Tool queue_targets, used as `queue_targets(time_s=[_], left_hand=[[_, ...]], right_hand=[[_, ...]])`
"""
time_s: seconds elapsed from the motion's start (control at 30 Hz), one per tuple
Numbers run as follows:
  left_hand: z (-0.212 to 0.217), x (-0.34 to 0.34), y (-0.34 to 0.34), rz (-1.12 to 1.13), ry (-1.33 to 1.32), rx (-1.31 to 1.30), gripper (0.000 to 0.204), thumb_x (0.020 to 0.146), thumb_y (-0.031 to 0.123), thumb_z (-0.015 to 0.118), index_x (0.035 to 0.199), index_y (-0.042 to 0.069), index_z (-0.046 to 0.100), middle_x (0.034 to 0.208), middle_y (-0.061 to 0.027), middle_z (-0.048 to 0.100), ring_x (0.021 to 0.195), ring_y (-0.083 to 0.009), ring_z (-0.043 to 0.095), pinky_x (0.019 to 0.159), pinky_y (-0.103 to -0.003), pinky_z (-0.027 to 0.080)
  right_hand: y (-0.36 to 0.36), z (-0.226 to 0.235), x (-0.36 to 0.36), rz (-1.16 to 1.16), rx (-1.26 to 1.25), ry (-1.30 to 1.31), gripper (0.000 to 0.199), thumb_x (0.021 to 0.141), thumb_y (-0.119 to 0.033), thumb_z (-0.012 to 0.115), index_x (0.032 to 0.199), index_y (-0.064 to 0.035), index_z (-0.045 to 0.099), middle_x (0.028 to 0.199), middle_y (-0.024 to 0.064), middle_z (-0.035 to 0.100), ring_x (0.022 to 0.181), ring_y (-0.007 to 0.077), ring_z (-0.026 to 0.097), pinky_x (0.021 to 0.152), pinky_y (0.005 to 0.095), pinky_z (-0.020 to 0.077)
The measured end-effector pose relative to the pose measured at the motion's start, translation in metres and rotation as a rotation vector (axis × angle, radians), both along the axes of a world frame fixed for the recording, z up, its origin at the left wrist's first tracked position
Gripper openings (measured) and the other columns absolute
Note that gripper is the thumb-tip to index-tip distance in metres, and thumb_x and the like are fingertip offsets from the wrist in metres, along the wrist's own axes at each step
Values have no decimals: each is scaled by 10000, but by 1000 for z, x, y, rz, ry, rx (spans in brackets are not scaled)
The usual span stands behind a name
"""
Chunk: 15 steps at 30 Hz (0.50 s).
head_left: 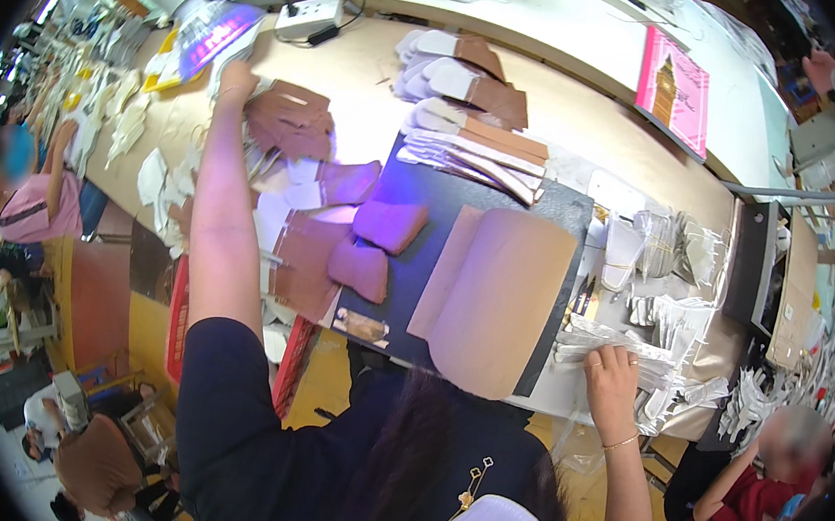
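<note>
White strips (591, 337) touch right hand (612, 374); brown pieces (291, 120) lie beside left hand (237, 78)

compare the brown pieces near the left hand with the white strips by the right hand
Colour: the brown pieces are brown; the white strips are whitish.
Shape: the brown pieces show broad faces; the white strips look long and narrow.
Place: the brown pieces lie left of the dark board; the white strips lie right of it.
Shared: both are groups of overlapping pieces.
</note>
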<state>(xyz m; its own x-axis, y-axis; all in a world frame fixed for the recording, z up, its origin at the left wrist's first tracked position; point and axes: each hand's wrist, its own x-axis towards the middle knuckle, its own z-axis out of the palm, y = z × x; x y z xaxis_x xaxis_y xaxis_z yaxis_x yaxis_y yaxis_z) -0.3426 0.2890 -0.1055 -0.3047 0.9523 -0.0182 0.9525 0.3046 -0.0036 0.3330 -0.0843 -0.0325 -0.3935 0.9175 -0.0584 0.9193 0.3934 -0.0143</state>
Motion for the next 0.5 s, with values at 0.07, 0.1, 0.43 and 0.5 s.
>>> queue_targets(time_s=[0.07,0.1,0.43,0.5], left_hand=[[-9,3,6,-2,-27,-8,342,700,215,636,942,-24,669,1006,-240,626,968,-363,601,881,-402,458],[-12,6,9,2,-36,-16,366,699,217,632,967,-31,663,1022,-252,618,984,-365,597,891,-399,454],[36,72,-11,-130,135,59,218,817,130,521,940,25,668,980,-199,640,910,-350,620,803,-434,485],[57,109,-46,-267,122,163,204,817,144,548,934,24,664,935,-184,642,847,-342,619,764,-420,483]], right_hand=[[1,4,-3,10,-14,-9,65,722,-100,566,760,-90,515,801,44,503,813,214,501,778,360,389],[0,7,-4,25,-32,-20,66,721,-99,567,753,-87,511,812,46,511,826,217,504,790,363,394],[8,35,8,-75,-166,152,173,742,8,487,897,-70,482,774,86,545,715,256,536,787,373,407],[10,42,10,-181,-189,304,258,749,82,497,974,-45,484,858,104,606,796,296,568,782,384,420]])
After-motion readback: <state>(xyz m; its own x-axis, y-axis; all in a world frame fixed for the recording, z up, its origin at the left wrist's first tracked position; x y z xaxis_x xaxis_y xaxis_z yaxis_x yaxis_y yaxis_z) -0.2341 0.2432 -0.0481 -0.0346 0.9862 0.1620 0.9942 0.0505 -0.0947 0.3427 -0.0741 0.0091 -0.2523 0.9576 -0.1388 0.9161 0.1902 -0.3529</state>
